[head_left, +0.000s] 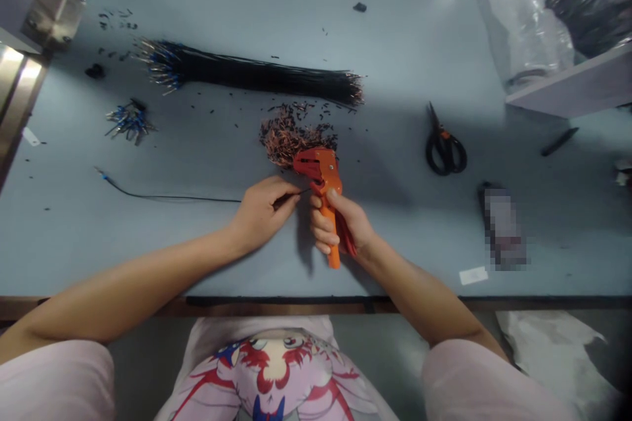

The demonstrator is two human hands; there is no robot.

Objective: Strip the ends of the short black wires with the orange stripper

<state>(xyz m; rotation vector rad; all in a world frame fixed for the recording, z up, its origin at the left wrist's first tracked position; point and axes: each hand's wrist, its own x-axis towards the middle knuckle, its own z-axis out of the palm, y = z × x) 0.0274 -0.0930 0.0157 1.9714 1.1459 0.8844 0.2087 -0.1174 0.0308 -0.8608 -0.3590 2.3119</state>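
Note:
My left hand [266, 210] pinches a thin black wire [182, 197] close to its right end; the wire trails left across the table to a blue-and-metal tip. Wrapped in my right hand [340, 220] is an orange and red wire stripper [320, 168], its handle pointing down. The wire's right end reaches the tool beside its red part; whether it is inside the jaws cannot be made out. Just behind the tool's head lies a pile of copper strands and black scraps [286, 138]. Beyond that pile stretches a long bundle of black wires [257, 75] with blue and metal ends at the left.
A small heap of blue-tipped pieces [131, 120] lies left. To the right are black scissors [446, 151], a dark pen-like object [559, 141], a blurred-out object [503, 223] and a white label [473, 275]. Clear plastic bags [530, 20] stand at the back right.

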